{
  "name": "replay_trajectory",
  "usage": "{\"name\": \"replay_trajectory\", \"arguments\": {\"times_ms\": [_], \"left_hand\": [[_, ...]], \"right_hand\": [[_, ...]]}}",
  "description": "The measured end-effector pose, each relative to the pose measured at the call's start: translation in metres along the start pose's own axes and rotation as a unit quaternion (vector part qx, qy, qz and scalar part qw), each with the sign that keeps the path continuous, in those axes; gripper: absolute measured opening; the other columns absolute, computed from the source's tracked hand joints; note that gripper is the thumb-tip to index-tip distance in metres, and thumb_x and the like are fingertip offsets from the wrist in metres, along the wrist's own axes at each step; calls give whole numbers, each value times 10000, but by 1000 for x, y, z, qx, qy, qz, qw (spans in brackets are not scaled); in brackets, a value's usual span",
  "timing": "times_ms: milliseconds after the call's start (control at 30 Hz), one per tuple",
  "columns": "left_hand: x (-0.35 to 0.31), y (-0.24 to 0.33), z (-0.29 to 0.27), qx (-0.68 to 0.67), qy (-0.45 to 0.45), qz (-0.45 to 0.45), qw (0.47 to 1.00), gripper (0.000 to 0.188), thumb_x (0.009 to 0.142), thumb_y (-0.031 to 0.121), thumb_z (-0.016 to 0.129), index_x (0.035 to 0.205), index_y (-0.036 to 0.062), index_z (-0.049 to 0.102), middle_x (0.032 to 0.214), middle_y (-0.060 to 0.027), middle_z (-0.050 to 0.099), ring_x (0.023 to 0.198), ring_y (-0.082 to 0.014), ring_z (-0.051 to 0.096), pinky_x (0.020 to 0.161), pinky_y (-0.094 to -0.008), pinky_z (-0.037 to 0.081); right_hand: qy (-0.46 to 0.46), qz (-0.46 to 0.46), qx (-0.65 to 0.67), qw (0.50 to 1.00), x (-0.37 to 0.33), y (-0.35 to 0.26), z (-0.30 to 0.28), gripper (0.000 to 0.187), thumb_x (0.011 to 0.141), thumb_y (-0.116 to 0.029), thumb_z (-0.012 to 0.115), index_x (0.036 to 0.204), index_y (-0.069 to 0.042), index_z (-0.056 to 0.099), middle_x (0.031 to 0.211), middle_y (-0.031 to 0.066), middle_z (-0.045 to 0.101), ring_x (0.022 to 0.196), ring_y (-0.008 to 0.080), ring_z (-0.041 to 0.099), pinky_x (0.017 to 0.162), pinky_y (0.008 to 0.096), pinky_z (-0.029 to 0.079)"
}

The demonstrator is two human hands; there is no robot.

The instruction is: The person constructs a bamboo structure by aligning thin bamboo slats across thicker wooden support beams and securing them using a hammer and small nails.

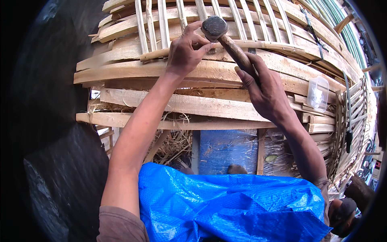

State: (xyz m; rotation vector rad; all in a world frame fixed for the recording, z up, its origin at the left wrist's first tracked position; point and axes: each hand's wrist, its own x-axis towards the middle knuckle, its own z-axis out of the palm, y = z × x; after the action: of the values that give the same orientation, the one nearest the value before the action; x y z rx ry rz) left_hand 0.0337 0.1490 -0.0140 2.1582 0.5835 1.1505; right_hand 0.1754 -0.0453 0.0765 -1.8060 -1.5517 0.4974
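My right hand (268, 90) is closed around the wooden handle of a hammer (240, 56). Its dark, blunt metal head (214, 27) is raised just beside the fingers of my left hand. Thumb and forefinger of my left hand (185, 52) come together in a pinch over a thin wooden crosspiece (266, 45); whatever they hold is too small or hidden to name. Several narrow wooden slats (163, 26) run away from this crosspiece toward the far side. Beneath it lie thick, pale planks (149, 72) side by side.
A clear plastic tub (318, 94) with something whitish inside sits on the planks at right. Blue sheeting (225, 201) covers my lap. Wood shavings (173, 147) lie below the planks. Bundled slatted pieces (356, 109) stand at right, with another person (343, 213) lower down.
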Motion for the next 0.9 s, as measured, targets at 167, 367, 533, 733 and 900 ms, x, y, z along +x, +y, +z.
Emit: {"name": "replay_trajectory", "arguments": {"times_ms": [167, 367, 533, 733, 900], "left_hand": [[3, -6, 0, 33, 8, 35, 999, 643, 801, 142, 843, 1326, 65, 481, 835, -107, 761, 785, -227, 761, 706, -336, 620], [1, -5, -2, 21, 3, 12, 1000, 608, 803, 144, 843, 1291, 47, 495, 841, -88, 763, 770, -220, 758, 689, -326, 614], [5, -9, 3, 39, 8, 29, 999, 573, 803, 140, 843, 1261, 39, 515, 846, -101, 763, 767, -210, 757, 693, -332, 618], [0, -8, -1, 32, 10, 28, 999, 581, 802, 133, 841, 1279, 42, 521, 862, -85, 770, 762, -214, 759, 686, -319, 614], [1, -7, 1, 32, -3, 18, 999, 510, 821, 123, 827, 1239, 53, 543, 878, -75, 774, 785, -189, 755, 699, -295, 609]], "right_hand": [[-40, 10, -39, 998, 3, 7, 8, 323, 1028, -263, 573, 1256, -44, 509, 764, 225, 642, 655, 382, 637, 600, 498, 446], [11, -33, 26, 999, 4, -12, 5, 327, 1029, -260, 576, 1258, -34, 518, 722, 211, 630, 613, 359, 622, 580, 474, 443], [-13, 27, 4, 1000, 1, 8, 17, 320, 1037, -258, 569, 1278, -53, 521, 680, 189, 603, 558, 291, 587, 549, 450, 426], [65, -44, 59, 995, 4, 2, 19, 300, 1032, -250, 583, 1267, -73, 526, 612, 149, 566, 520, 265, 582, 511, 417, 413], [21, 21, 21, 999, 4, 17, 25, 284, 1037, -256, 573, 1232, -53, 535, 625, 164, 584, 521, 280, 573, 518, 430, 411]]}}
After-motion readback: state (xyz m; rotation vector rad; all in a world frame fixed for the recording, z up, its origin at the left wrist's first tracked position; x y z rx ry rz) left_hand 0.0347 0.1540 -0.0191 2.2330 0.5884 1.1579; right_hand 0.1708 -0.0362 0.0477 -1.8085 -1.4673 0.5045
